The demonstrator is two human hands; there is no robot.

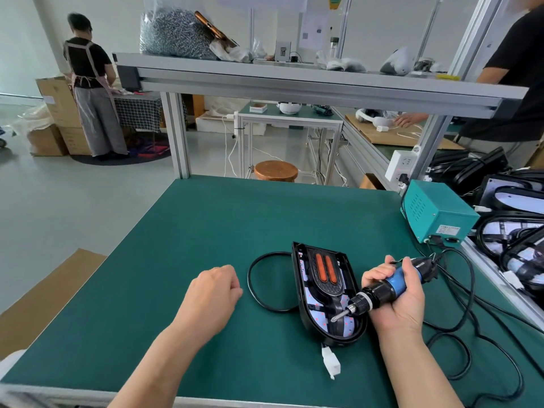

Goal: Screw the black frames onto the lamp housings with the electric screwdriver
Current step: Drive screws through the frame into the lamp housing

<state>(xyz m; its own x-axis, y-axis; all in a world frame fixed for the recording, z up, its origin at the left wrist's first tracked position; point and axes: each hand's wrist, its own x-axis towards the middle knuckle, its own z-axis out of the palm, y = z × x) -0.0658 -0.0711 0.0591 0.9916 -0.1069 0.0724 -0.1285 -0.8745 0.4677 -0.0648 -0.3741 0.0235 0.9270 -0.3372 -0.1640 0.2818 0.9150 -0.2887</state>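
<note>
Head view: R hand (403, 301) is gripping screwdriver (379, 293), tip aiming at near end of lamp (326, 287); L hand (213, 293) is resting fisted, left of lamp.

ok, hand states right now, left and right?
Left hand: fingers curled in a fist, nothing seen in it.
Right hand: grips the electric screwdriver.

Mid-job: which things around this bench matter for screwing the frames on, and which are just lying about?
In the job: electric screwdriver, gripped by the right hand; lamp housing with its black frame; teal power box; stacked housings at right.

Lying about: wooden stool; power strip; cardboard sheet; clutter on the upper shelf.
</note>
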